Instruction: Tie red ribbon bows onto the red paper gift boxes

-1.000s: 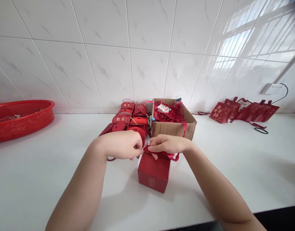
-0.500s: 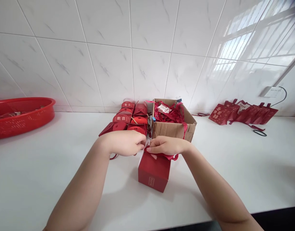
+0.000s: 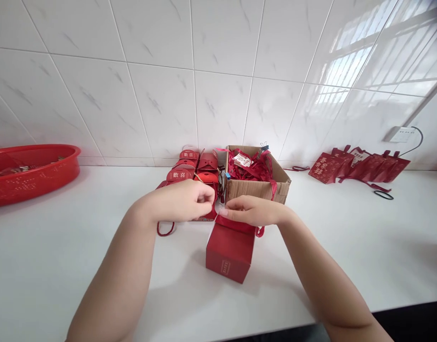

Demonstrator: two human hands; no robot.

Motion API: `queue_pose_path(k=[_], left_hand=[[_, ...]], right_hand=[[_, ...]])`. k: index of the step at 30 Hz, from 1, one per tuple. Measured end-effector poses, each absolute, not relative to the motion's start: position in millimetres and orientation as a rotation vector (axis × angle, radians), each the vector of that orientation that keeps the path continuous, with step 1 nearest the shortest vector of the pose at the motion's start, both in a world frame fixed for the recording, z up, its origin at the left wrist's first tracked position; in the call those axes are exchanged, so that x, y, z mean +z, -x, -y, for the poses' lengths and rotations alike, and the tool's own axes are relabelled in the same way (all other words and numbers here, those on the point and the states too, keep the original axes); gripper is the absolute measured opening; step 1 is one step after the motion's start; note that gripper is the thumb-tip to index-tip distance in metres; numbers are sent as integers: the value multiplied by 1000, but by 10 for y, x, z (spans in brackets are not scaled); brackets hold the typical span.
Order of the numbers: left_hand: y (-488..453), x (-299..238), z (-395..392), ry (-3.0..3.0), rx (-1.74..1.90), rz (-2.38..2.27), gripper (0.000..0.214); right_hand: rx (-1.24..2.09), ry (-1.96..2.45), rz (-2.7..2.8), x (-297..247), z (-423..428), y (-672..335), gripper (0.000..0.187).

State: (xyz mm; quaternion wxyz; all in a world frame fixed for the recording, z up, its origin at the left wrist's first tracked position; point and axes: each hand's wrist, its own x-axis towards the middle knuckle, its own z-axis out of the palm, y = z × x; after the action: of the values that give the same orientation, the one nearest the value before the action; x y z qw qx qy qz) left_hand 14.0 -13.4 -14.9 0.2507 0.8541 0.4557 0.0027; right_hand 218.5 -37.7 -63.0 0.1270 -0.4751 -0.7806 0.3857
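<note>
A red gift box with a small printed label stands on the white counter in front of me. Just beyond its far top edge, my left hand is closed in a pinch, with a strip of red ribbon showing under the fingertips. Across the box top lies my right hand, thumb and fingers pinched together at the ribbon near the far corner. A loose ribbon end hangs by the right side of the box. The fingers hide part of the ribbon.
Several red lidded boxes stand behind my left hand, a red cord loop beside them. A cardboard box full of red ribbons stands behind my right hand. Red basket at left; red tags and black ring at right.
My left hand has lifted slightly and shifted left from the box. The right hand has risen a little, its fingers less tucked down, and the ribbon under it shows less bunched.
</note>
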Motion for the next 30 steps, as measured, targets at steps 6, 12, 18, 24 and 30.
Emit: queue_pose_path(k=[6, 12, 18, 24, 30], left_hand=[[99, 23, 243, -2142, 579, -972, 16], [345, 90, 300, -2017, 932, -894, 26], [461, 47, 276, -1999, 954, -972, 34], [511, 50, 317, -2003, 889, -960, 35], [449, 48, 326, -1953, 924, -835, 25]], right_hand=[[546, 1538, 2249, -451, 779, -2237, 36], [570, 1716, 2378, -588, 681, -2094, 24], [613, 1840, 2511, -685, 460, -1911, 26], [344, 1849, 2386, -654, 751, -1866, 27], [386, 1506, 1242, -1101, 1417, -2104, 32]])
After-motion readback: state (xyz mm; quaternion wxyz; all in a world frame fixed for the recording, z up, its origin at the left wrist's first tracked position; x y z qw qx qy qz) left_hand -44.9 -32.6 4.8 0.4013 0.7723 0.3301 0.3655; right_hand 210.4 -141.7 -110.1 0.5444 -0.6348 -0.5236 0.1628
